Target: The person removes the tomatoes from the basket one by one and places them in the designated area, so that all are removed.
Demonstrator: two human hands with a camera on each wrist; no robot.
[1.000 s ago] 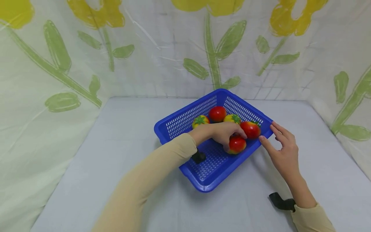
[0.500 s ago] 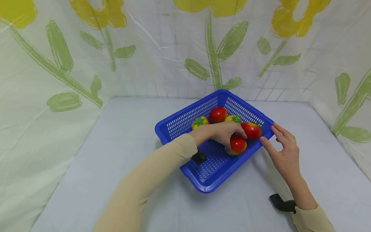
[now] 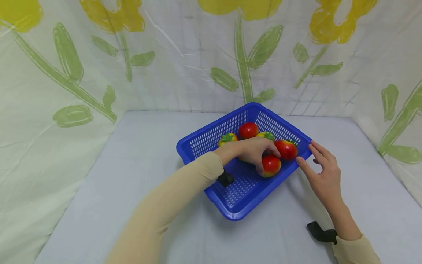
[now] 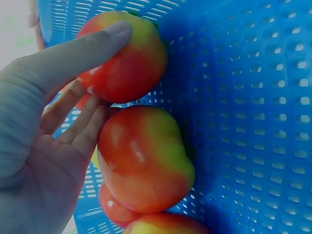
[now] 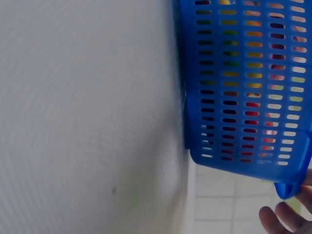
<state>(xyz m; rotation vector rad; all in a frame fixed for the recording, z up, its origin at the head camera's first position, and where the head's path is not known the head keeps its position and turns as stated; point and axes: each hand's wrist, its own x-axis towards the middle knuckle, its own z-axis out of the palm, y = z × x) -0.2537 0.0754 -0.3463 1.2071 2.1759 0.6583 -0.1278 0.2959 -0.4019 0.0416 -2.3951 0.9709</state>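
Observation:
Inside the blue plastic basket point(image 3: 214, 194) my left hand point(image 3: 255, 150) grips a glossy red-and-yellow tomato point(image 3: 271, 167). In the left wrist view, the thumb lies across this tomato point(image 4: 129, 63) and the fingers reach behind it; a second tomato point(image 4: 146, 158) sits close against those fingers. Farther right in the basket is a red tomato point(image 3: 286, 150). My right hand point(image 3: 324, 172) touches the basket's right corner with thumb and fingertips, its fingers fairly straight. Fingers point(image 5: 287, 217) show beside the rim in the right wrist view; the thumb is hidden there.
More tomatoes lie toward the basket's back: a red one point(image 3: 248, 131) and yellowish ones with green leafy tops point(image 3: 228, 138). The basket stands diagonally on a white-covered table point(image 3: 141, 157). A flower-painted sheet point(image 3: 184, 66) hangs behind. Black wrist mounts point(image 3: 321, 233) sit at the sleeves.
Both hands and the tomatoes keep nearly the same places. The whole head view has shifted very slightly, with the basket a little lower in it.

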